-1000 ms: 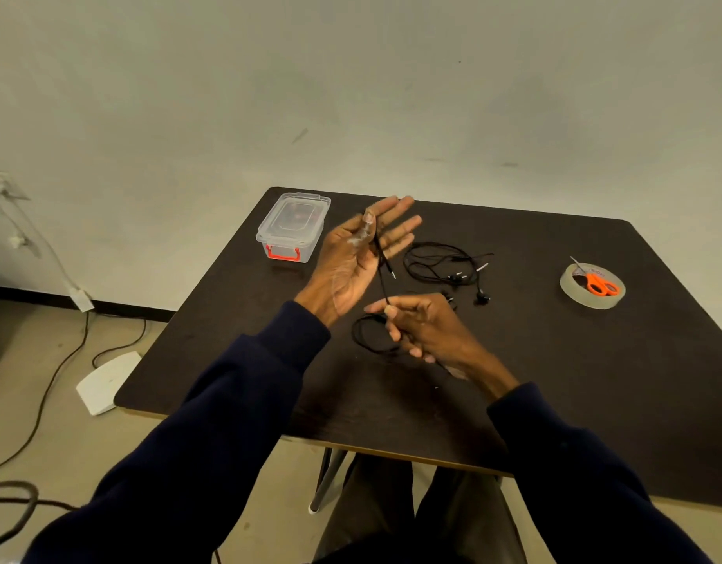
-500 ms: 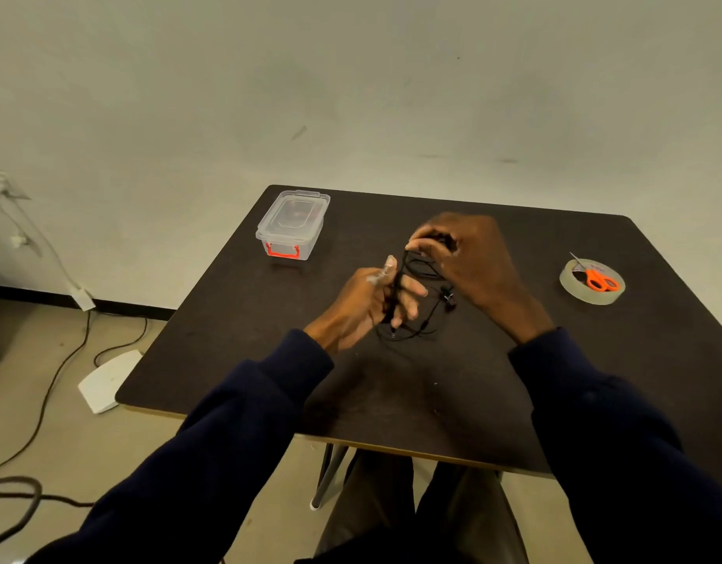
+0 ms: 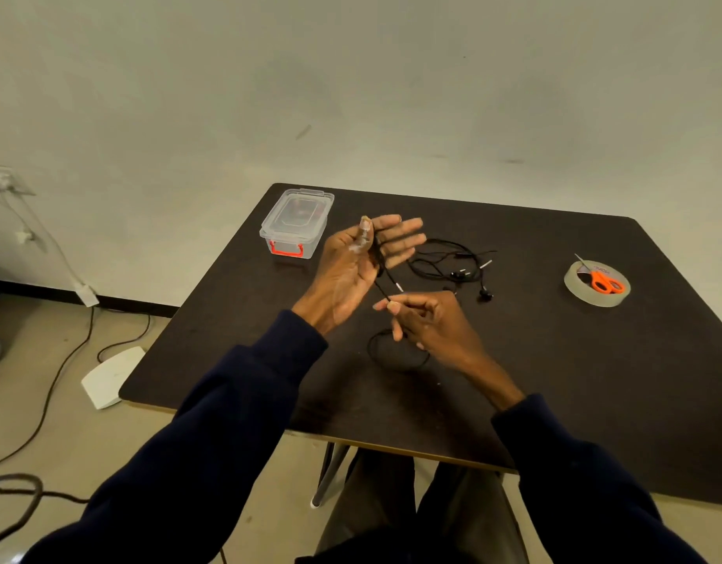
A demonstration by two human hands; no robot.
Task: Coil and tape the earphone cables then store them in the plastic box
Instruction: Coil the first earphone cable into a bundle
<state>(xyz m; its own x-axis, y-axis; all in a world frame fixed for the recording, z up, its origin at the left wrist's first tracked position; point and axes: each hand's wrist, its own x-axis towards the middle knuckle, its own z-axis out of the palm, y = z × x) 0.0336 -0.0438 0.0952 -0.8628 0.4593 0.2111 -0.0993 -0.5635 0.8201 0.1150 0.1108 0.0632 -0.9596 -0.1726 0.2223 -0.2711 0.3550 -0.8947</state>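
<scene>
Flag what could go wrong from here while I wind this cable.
1. The left hand has straight fingers, so the earphone cable wound on it could slip off.
2. The slack loop on the table by the right hand may kink as it is drawn up.
3. What looks like a tape strip on the left thumb could stick to the cable too early.

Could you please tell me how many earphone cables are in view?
2: one earphone cable strung between the left hand and right hand, and one loose cable on the table beyond them; that tangle may hide more.
</scene>
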